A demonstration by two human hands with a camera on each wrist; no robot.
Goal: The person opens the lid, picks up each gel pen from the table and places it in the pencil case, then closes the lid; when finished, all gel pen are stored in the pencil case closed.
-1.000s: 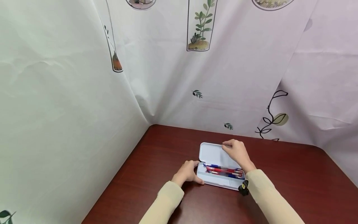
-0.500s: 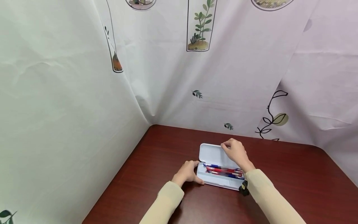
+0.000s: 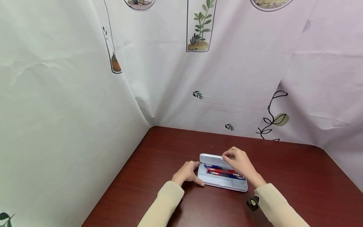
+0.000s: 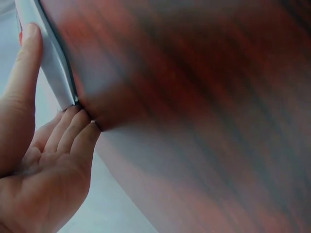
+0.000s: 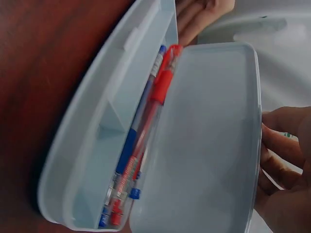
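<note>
A pale blue plastic pencil case (image 3: 224, 183) lies on the dark red table (image 3: 286, 176), with red and blue pens (image 3: 222, 171) in its tray. Its hinged lid (image 3: 210, 157) stands tilted up over the tray. My right hand (image 3: 239, 161) pinches the lid's far edge. My left hand (image 3: 187, 172) holds the case's left end, thumb on the front wall and fingers behind. In the right wrist view the lid (image 5: 209, 145) leans over the pens (image 5: 146, 141), with my fingers (image 5: 284, 165) on its rim. The left wrist view shows my left hand (image 4: 43, 170) against the case's end (image 4: 53, 63).
White cloth walls printed with plants (image 3: 198, 63) close in the table on the left, back and right. Bare tabletop (image 3: 158, 148) lies around the case. A small black device (image 3: 253, 201) hangs at my right sleeve.
The lid, lying back flat a second ago, has swung up and forward over the tray under my right hand. My left hand has kept its place at the case's end.
</note>
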